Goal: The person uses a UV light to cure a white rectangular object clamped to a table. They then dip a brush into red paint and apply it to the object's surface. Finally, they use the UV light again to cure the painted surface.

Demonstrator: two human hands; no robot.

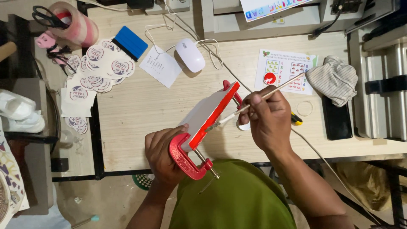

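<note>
While the left hand (pixel 163 152) grips the red clamp (pixel 186 159), the right hand (pixel 267 118) pinches a brush (pixel 263 97)

Craft workshop: sticker sheets (pixel 99 68), scissors (pixel 47 17), squeegee (pixel 130 42).

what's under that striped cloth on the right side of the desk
A black flat slab, maybe a phone, sticks out below the cloth. Its top end is covered, as is a corner of the printed sheet.

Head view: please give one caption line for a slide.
Left hand steadies a red clamp gripping a white panel while right hand brushes its red edge.
</note>
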